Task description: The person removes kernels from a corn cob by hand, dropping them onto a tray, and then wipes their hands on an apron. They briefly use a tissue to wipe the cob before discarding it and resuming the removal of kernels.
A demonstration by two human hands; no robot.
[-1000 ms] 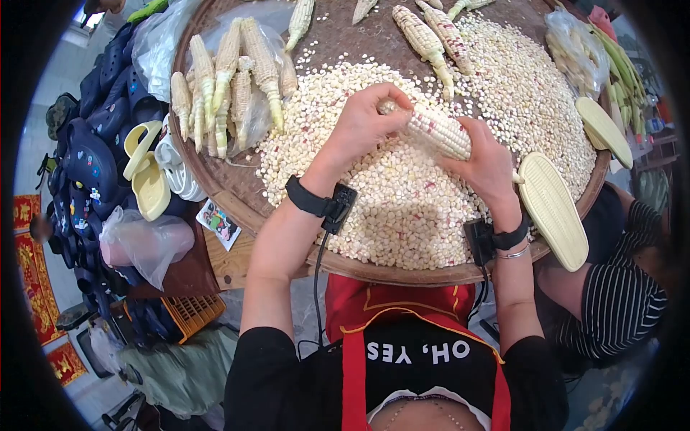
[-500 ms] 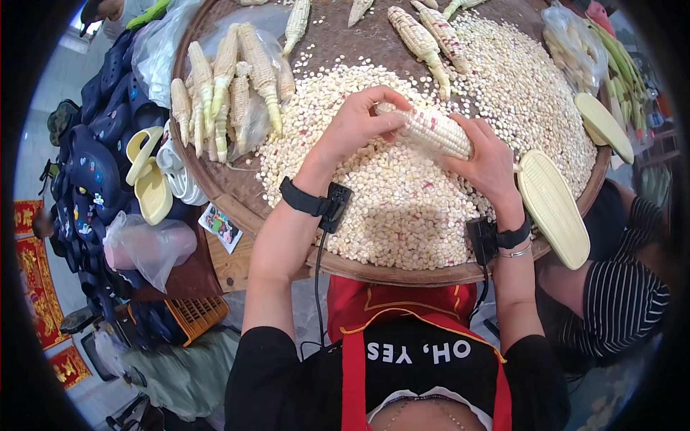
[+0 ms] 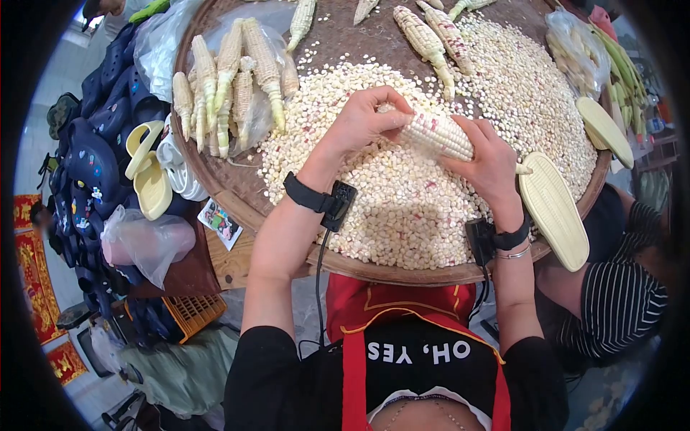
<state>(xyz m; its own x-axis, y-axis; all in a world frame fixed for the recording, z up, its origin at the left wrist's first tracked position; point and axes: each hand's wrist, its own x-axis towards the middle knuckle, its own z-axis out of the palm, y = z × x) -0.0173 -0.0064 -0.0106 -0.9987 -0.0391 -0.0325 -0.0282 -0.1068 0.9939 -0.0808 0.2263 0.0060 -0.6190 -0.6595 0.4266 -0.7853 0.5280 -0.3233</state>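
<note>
An ear of corn (image 3: 437, 134), white with some red kernels, is held at a slant above a heap of loose kernels (image 3: 402, 208). My right hand (image 3: 489, 159) wraps around its right end; its stalk shows beyond my palm. At the other end, my left hand (image 3: 370, 121) has curled fingers and a thumb pressed to the corn, partly hiding that tip. Kernels beneath both hands fill much of a large round tray (image 3: 388, 273).
Several stripped cobs (image 3: 230, 72) lie at the tray's left, and unstripped ears (image 3: 424, 39) at the back. A cream slipper (image 3: 552, 208) leans at the right rim. Dark clogs (image 3: 93, 172) are piled on the left. A person in striped clothing (image 3: 622, 309) sits at right.
Both hands stay on the ear of corn, with only a slight shift of the left fingers. The surroundings have shifted a little in the view.
</note>
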